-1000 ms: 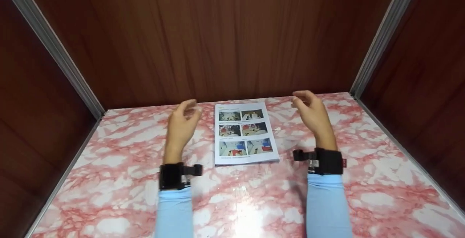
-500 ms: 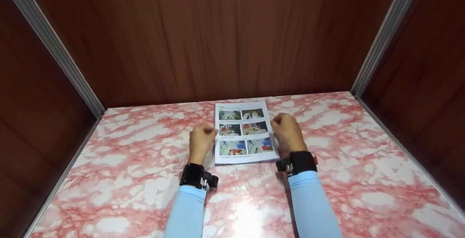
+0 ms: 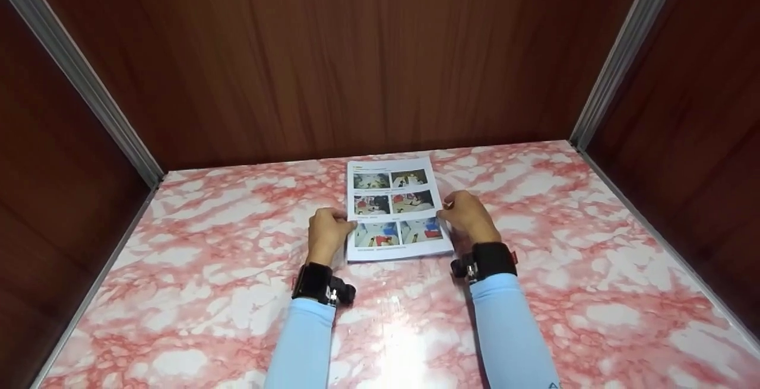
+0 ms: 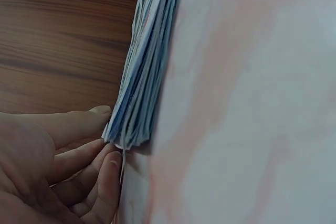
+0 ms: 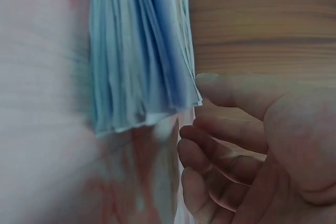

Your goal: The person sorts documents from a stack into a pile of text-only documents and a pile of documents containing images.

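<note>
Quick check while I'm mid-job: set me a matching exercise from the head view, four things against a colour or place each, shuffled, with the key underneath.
Things:
1. stack of printed sheets
2. tabletop
3. back wall
4. sleeves

Colours and places:
a. dark brown, wood-grained
b. light blue, on both forearms
c. left hand at one long edge, right hand at the other
d. red and white, marbled

Right pairs: 1-c, 2-d, 3-a, 4-b
</note>
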Action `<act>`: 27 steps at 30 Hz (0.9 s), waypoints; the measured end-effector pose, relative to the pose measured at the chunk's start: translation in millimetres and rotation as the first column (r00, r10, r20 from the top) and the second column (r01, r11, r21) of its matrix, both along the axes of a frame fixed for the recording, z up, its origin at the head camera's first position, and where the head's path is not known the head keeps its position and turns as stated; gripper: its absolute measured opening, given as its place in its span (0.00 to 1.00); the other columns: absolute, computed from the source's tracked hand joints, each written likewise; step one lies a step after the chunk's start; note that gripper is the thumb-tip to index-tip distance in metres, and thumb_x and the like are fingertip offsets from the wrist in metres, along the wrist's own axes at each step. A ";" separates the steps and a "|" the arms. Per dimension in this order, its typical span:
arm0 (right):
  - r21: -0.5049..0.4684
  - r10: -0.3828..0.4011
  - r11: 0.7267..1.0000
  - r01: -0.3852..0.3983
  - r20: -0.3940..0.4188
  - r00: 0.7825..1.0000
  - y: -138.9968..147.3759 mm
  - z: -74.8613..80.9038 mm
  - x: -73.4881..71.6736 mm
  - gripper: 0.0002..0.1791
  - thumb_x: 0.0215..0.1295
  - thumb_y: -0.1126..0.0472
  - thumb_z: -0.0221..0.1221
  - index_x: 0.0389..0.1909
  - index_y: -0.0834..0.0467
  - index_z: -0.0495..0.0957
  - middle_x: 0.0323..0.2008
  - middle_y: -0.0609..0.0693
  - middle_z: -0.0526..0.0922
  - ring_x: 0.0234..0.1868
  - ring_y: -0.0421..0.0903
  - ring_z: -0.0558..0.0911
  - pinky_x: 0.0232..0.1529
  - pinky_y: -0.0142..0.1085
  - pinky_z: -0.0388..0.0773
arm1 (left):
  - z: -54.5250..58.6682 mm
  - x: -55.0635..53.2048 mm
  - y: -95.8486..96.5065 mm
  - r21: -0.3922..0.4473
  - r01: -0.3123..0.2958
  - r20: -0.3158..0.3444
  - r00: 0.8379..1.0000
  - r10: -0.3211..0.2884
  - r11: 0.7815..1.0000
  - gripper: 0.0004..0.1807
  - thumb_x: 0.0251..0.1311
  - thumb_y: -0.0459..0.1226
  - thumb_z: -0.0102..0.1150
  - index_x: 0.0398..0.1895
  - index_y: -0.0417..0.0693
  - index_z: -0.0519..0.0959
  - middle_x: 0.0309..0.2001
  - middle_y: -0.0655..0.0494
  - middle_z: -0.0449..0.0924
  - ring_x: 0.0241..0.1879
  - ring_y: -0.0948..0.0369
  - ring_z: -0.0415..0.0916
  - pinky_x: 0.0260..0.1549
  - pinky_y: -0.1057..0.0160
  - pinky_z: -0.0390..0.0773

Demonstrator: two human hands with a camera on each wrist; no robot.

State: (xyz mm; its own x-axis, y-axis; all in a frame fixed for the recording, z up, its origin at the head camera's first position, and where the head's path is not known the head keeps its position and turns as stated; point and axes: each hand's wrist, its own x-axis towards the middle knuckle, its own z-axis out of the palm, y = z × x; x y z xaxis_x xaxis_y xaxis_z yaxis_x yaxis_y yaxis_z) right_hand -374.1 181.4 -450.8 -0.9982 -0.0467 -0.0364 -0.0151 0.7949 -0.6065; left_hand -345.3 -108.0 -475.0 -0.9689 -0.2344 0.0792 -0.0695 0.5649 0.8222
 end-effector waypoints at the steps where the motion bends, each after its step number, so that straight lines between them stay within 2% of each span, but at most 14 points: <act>1: -0.002 -0.002 1.000 0.002 0.003 1.000 -0.4 0.3 -0.1 0.23 0.55 0.55 0.59 0.49 0.64 0.75 0.43 0.58 0.82 0.44 0.53 0.78 0.50 0.45 0.73 | 0.2 0.0 0.1 0.008 0.003 -0.002 1.000 -0.003 1.000 0.15 0.44 0.39 0.69 0.38 0.44 0.83 0.31 0.52 0.83 0.32 0.58 0.78 0.35 0.61 0.76; 4: 0.000 0.000 1.000 0.000 0.010 1.000 -1.8 0.5 -0.5 0.22 0.55 0.56 0.59 0.49 0.64 0.76 0.42 0.57 0.82 0.43 0.52 0.78 0.49 0.44 0.73 | 0.2 0.2 0.7 0.008 0.009 -0.005 1.000 -0.009 1.000 0.14 0.44 0.38 0.69 0.37 0.44 0.84 0.29 0.52 0.83 0.30 0.58 0.78 0.32 0.62 0.75; 9: -0.001 0.023 1.000 -0.023 0.016 1.000 -3.9 1.5 -0.6 0.21 0.55 0.58 0.59 0.49 0.63 0.77 0.42 0.57 0.82 0.43 0.52 0.78 0.50 0.45 0.72 | 0.7 0.8 2.3 -0.054 0.004 -0.001 1.000 -0.005 0.999 0.13 0.44 0.39 0.68 0.36 0.47 0.85 0.26 0.55 0.81 0.28 0.59 0.76 0.30 0.62 0.73; 15: 0.007 0.030 1.000 -0.030 -0.005 1.000 -5.4 4.5 0.2 0.23 0.54 0.58 0.59 0.51 0.64 0.76 0.44 0.58 0.82 0.45 0.52 0.78 0.51 0.45 0.73 | 4.7 3.1 4.6 -0.088 -0.008 0.001 1.000 0.008 0.996 0.14 0.44 0.39 0.68 0.38 0.48 0.85 0.29 0.55 0.82 0.33 0.57 0.77 0.35 0.59 0.75; 22: 0.037 0.036 0.999 -0.034 -0.040 0.999 -7.3 8.0 0.6 0.23 0.55 0.58 0.59 0.52 0.62 0.76 0.41 0.56 0.81 0.43 0.51 0.78 0.49 0.44 0.73 | 8.7 5.5 6.4 -0.133 -0.023 -0.003 1.000 0.022 0.991 0.14 0.44 0.39 0.69 0.39 0.52 0.85 0.31 0.56 0.84 0.38 0.56 0.79 0.40 0.58 0.76; 27: 0.011 0.030 0.999 -0.030 -0.047 0.998 -9.3 8.6 -0.2 0.24 0.53 0.59 0.62 0.53 0.61 0.75 0.41 0.56 0.82 0.43 0.51 0.79 0.48 0.43 0.74 | 9.4 5.5 6.9 -0.142 -0.024 -0.019 1.000 0.021 0.990 0.09 0.43 0.39 0.69 0.31 0.51 0.85 0.28 0.56 0.82 0.34 0.57 0.77 0.37 0.58 0.75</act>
State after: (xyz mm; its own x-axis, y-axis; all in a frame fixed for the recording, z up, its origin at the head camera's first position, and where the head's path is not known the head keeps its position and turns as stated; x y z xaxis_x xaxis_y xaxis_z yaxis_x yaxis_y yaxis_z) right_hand -374.3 172.1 -442.2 -0.9970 -0.0764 0.0104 -0.0675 0.8002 -0.5959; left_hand -339.9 -101.2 -465.6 -0.9617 -0.2414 0.1297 -0.0702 0.6744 0.7350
